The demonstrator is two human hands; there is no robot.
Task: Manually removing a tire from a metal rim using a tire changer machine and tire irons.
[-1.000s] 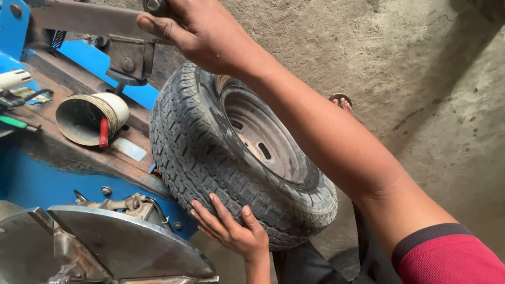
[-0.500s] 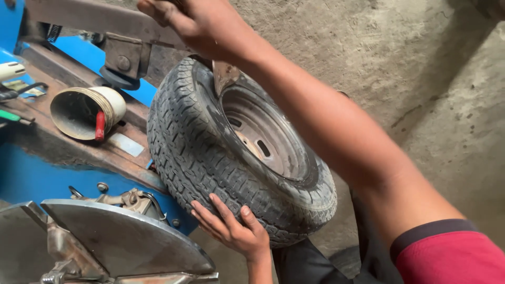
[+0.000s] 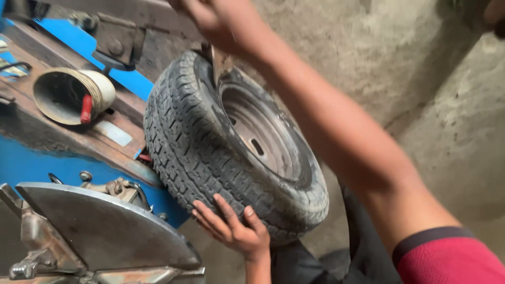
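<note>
A tyre [image 3: 231, 152] on its grey rim [image 3: 263, 134] stands tilted against a blue machine [image 3: 63, 163]. The left hand [image 3: 231, 229] presses flat on the lower tread, fingers spread. The right hand [image 3: 210, 21], partly cut off at the top edge, reaches to the tyre's upper side beside a metal blade [image 3: 221, 63]; its fingers seem curled, though whether they grip anything cannot be told. The red-sleeved arm hides part of the rim. A tin [image 3: 71, 94] with a red-handled tool lies on the machine's shelf. Since the earlier frame, the view has dropped, cutting off more of the right hand, while the left hand has stayed on the tread.
</note>
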